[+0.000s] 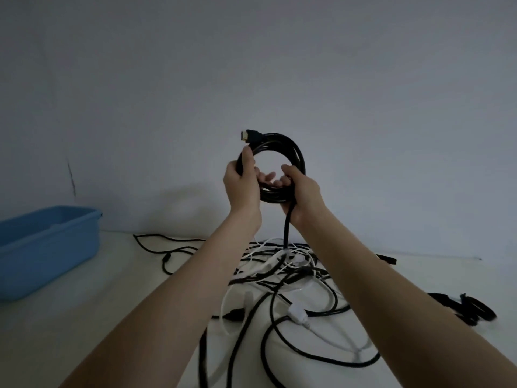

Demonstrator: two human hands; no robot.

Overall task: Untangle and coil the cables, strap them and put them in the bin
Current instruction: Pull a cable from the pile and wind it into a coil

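Observation:
A black cable coil (291, 148) is held up in front of the wall, its gold-tipped plug (249, 135) sticking out at the top left. My left hand (242, 182) grips the coil's left side. Around the coil's lower right my right hand (303, 191) is curled, and a loose black tail (287, 231) hangs from it down into the tangle. The tangle of black and white cables (282, 278) lies on the white table below. A blue bin (47, 247) stands at the left.
Black straps (472, 309) lie on the table at the right. A thin black cable (165, 247) trails from the tangle toward the bin. A white plug (298, 315) sits in the tangle's front. The wall rises close behind the table's far edge.

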